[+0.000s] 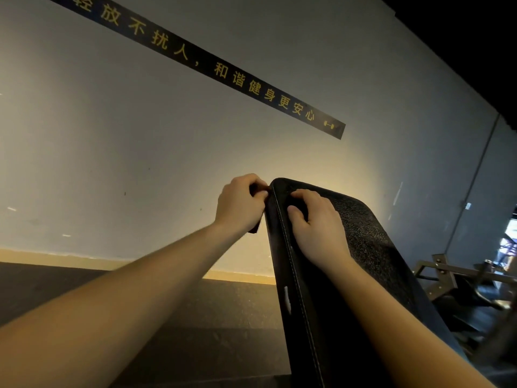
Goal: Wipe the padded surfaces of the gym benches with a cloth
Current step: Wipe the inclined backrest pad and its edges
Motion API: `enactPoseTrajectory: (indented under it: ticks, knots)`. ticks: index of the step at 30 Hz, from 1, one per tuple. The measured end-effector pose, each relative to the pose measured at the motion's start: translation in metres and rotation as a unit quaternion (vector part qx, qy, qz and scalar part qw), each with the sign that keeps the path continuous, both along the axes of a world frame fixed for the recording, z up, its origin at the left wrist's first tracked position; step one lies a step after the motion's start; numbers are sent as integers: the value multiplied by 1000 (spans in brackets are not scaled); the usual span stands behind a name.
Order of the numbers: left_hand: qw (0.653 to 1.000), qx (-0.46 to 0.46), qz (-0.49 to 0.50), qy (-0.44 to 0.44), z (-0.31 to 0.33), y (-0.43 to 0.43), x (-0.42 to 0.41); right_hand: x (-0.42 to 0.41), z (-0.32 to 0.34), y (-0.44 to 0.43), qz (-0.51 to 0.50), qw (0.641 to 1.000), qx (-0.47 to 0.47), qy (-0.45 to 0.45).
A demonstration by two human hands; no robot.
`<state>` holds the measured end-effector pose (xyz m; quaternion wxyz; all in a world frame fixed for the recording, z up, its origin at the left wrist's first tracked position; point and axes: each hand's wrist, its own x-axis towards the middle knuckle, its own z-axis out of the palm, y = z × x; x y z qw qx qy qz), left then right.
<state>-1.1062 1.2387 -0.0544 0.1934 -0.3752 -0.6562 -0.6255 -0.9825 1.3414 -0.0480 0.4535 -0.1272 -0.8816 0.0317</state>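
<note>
A black padded bench backrest (372,247) with white stitching rises at a tilt from the lower right towards the wall. My left hand (240,208) is closed on a small dark brown cloth (255,228) and presses it against the pad's left side near the top corner. Most of the cloth is hidden in the fist; one corner hangs below it. My right hand (319,225) lies on the pad's upper face just beside it, with its fingers bent and its thumb apart. Nothing shows in that hand.
A pale wall (140,152) with a dark banner of yellow characters (251,85) stands right behind the bench. Dark rubber flooring (195,317) lies on the left. A metal frame of gym equipment (447,275) stands low on the right.
</note>
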Motion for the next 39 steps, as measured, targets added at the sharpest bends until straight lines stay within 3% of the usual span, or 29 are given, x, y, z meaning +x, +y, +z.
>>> enactPoseTrajectory:
  ticks: [4, 9, 14, 17, 23, 27, 32, 36, 39]
  knots:
    - [1000, 8, -19, 12, -29, -8, 22, 3, 1, 0, 13, 1000, -12, 7]
    - [987, -42, -155, -9, -95, -57, 89, 2, 0, -3, 6, 1000, -17, 4]
    - [997, -32, -67, 24, -59, -35, 58, 1, 0, -1, 4, 1000, -12, -2]
    - [999, -19, -39, -18, -25, -17, 25, 3, 1, 0, 19, 1000, -25, 5]
    - [988, -61, -141, -19, -65, -48, 63, 5, 6, -4, 22, 999, -23, 0]
    - [975, -99, -195, -33, -106, -78, 106, 23, 2, -17, 19, 997, -48, -57]
    - [985, -63, -158, -5, -108, -70, 115, 78, -37, -34, 15, 994, 19, -103]
    - [996, -15, -80, -24, -71, -44, 79, 100, -62, -35, 22, 997, 17, -74]
    - [994, -1, -107, -3, -77, -50, 91, 97, -66, -35, 26, 999, 1, -40]
